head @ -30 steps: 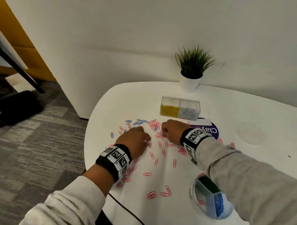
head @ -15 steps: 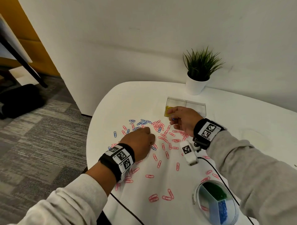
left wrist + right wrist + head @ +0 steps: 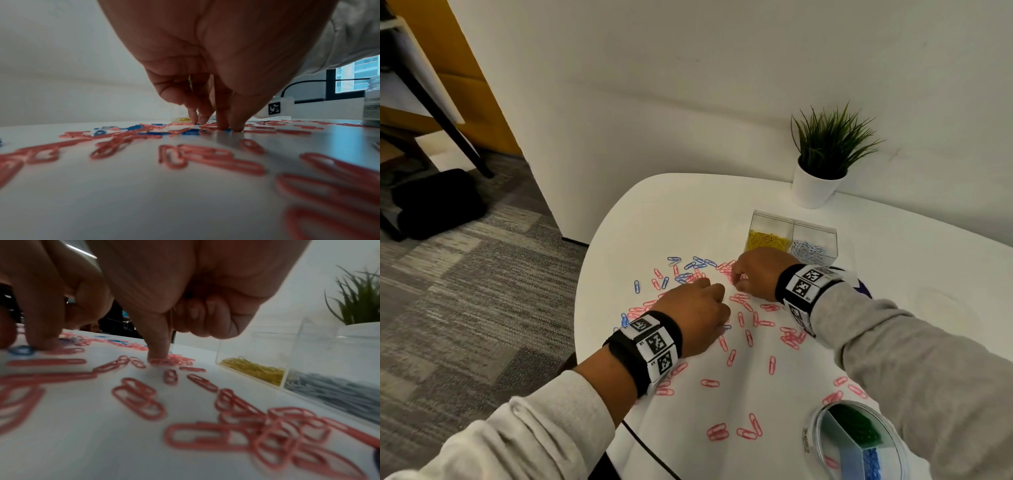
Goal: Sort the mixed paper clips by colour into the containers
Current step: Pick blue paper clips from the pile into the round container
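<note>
My table (image 3: 893,260) is smooth, white and faintly glossy, mirroring my fingertips (image 3: 223,126). The pink clips (image 3: 139,395) and blue clips (image 3: 191,131) look plastic-coated and matt. The two-cell box (image 3: 814,230) is clear hard plastic, as is the round dish (image 3: 816,435). My sleeves (image 3: 914,363) are soft knit cloth.

An office: grey carpet tiles (image 3: 458,274), white table (image 3: 688,212), small potted plant (image 3: 822,154)
</note>
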`<state>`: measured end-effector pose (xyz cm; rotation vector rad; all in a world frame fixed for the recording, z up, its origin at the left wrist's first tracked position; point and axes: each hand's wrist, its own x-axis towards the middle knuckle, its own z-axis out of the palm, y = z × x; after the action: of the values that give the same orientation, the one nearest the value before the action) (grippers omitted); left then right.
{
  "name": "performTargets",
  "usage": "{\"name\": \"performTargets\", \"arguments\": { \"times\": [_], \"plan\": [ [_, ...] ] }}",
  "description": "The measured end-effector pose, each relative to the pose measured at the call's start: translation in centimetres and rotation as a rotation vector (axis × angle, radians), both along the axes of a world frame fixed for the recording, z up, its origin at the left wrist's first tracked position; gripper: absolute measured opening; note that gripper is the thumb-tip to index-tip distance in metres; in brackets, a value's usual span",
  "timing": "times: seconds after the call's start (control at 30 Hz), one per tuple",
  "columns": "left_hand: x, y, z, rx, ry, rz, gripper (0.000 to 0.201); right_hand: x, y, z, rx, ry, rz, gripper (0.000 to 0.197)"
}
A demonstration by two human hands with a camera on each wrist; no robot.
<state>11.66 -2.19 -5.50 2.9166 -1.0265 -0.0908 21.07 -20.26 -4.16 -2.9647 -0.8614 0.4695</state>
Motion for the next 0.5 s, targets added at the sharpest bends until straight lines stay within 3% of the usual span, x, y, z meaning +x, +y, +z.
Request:
{"name": "performTargets", "arguments": {
  "times": [0.17, 0.27, 0.37, 0.47, 0.5],
  "plan": [
    [-0.3, -0.6, -0.4, 0.039, -0.039, -0.031, 0.027, -0.6, 0.1, -0.3, -0.037, -0.041, 0.044, 0.010],
    [-0.2, -0.3, 0.1, -0.019, 0.019, 0.062, 0.026, -0.4, -0.2, -0.1, 0.116, 0.016, -0.078, 0.007],
    [0.6, 1.6, 1.9, -0.207, 0.186, 0.275, 0.014, 0.3, -0.4, 0.7, 0.517, 0.108, -0.384, 0.013],
    [2.5, 4.7, 3.2, -0.506, 0.276, 0.524, 0.012, 0.3, 0.5, 1.9, 1.161, 0.568, -0.769, 0.012],
    [3.3, 5.7, 3.4, -0.660, 0.322, 0.615, 0.012, 0.3, 0.8, 2.3, 1.272, 0.683, -0.834, 0.013]
  ]
}}
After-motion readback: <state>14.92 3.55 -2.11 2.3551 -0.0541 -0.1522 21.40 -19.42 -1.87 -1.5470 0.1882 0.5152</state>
